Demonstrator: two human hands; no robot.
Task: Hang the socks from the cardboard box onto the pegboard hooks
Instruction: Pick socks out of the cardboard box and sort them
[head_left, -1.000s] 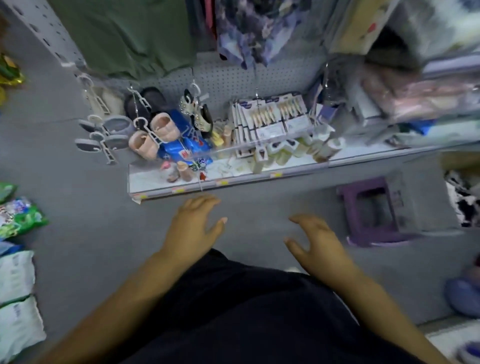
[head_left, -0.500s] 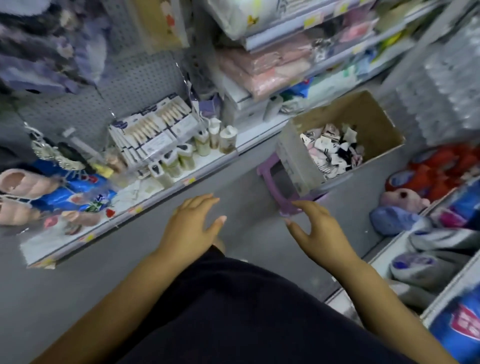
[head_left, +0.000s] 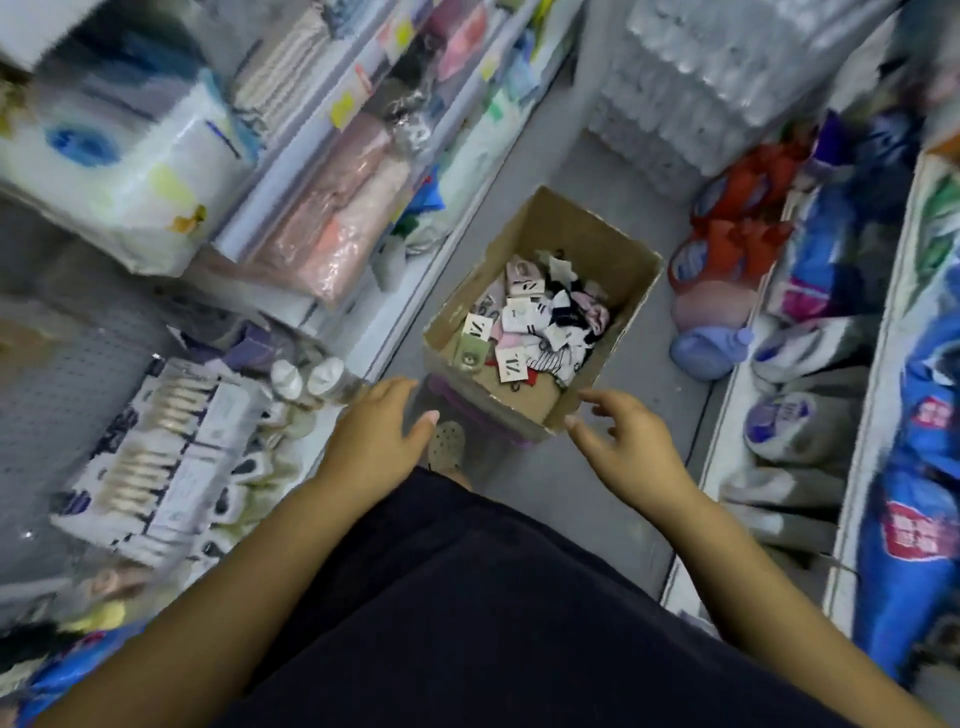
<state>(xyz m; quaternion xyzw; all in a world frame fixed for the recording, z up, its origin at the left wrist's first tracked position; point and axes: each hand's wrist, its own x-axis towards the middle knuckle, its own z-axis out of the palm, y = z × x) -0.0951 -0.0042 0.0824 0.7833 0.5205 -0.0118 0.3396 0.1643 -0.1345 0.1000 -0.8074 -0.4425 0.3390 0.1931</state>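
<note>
Socks (head_left: 545, 317), carded pairs in white, pink and black, lie heaped inside the box (head_left: 597, 228), mostly toward its far half. Bare cardboard shows at the box's near corner. The box is open-topped and sits on a purple stool (head_left: 514, 439), whose edge shows under its near side.

Left hand (head_left: 374, 431) hovers just left of the box's near-left corner: palm down, fingers straight and together, thumb out, holding nothing. Right hand (head_left: 631, 441) hovers beside the near-right corner: fingers loosely spread and slightly bent, nothing in it. One fingertip is close to the cardboard; contact unclear.

Shoe (head_left: 447, 447) on the floor just below the box's near side, between the hands. Pegboard (head_left: 41, 395) well left of the box, blurred, with packets hanging in front. Red jug (head_left: 727, 249) and blue jug (head_left: 706, 348) on the floor right of the box.
</note>
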